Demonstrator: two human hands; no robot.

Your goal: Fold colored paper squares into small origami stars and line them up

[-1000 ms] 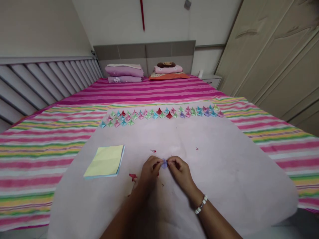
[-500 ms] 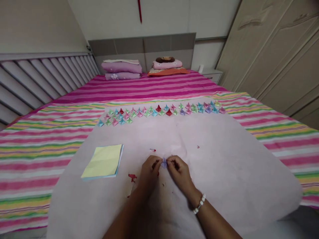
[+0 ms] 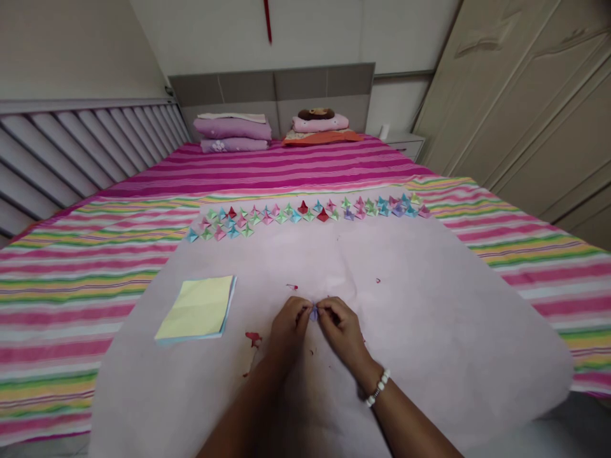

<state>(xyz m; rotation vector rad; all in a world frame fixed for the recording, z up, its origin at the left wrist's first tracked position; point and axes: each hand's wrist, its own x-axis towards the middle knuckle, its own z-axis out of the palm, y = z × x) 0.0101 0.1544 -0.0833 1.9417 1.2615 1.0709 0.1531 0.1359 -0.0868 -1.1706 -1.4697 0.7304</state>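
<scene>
Between my fingertips is a small purple piece of folded paper (image 3: 314,313), pinched from both sides. My left hand (image 3: 288,324) is closed on its left edge, and my right hand (image 3: 342,327) is closed on its right edge. Parts of the paper are hidden by the fingers. To the left lies a stack of square paper sheets (image 3: 198,308), pale yellow on top with blue and white edges below. Far ahead, rows of small folded paper pieces (image 3: 296,216) in pink, green, blue, red and purple sit on the pale board.
A pale rounded board (image 3: 429,318) covers the near part of a striped bed (image 3: 71,299). Red scraps (image 3: 253,339) and a small red-tipped bit (image 3: 293,287) lie around my hands. Folded bedding (image 3: 233,130) rests by the headboard, and a wardrobe (image 3: 539,108) stands at right.
My fingertips have drawn slightly closer together over the purple folded paper, covering a little more of it. Everything else stays in place.
</scene>
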